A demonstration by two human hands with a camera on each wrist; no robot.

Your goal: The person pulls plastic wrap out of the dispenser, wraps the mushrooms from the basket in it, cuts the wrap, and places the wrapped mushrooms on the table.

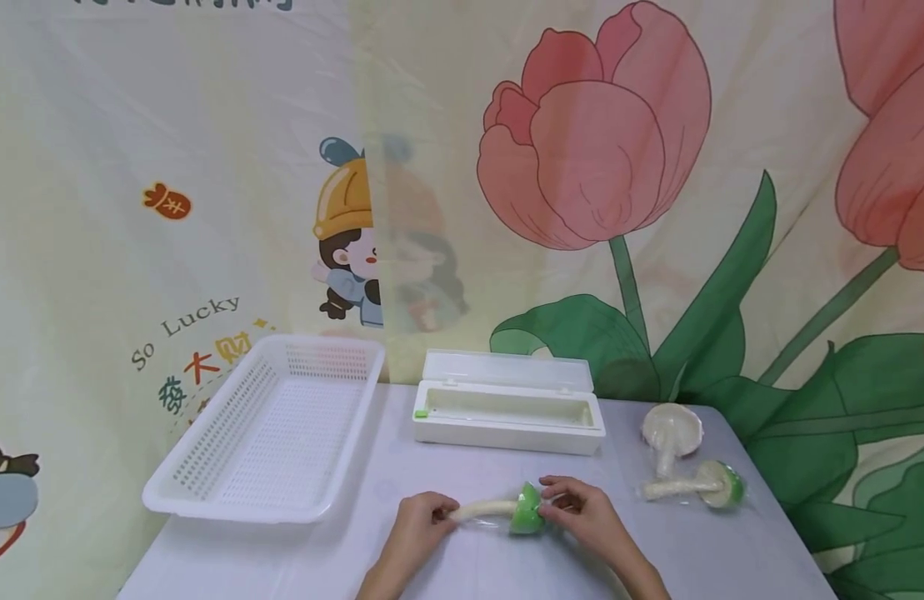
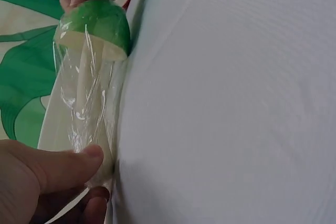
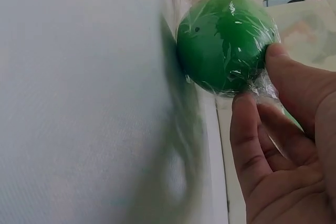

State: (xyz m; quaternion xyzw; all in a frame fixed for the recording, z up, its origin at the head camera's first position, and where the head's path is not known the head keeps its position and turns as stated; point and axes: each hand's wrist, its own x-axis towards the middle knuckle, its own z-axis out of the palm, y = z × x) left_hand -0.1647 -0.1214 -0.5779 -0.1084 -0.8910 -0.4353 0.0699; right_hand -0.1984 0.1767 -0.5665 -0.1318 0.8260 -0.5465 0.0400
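Note:
A mushroom-shaped piece with a green cap and a long cream stem lies across the front of the table in clear plastic wrap. My left hand pinches the stem's end between thumb and fingers; the left wrist view shows the thumb on the wrapped stem. At the cap end, my right hand grips the gathered wrap. In the right wrist view, the rounded green cap faces the camera, with thumb and fingertips at its edge. The far side of the stem is hidden there.
A white perforated basket stands at the left. Behind my hands sits a long white box with its clear lid raised. Two more wrapped mushroom pieces, one pale and one green-capped, lie at the right edge. A printed curtain hangs behind.

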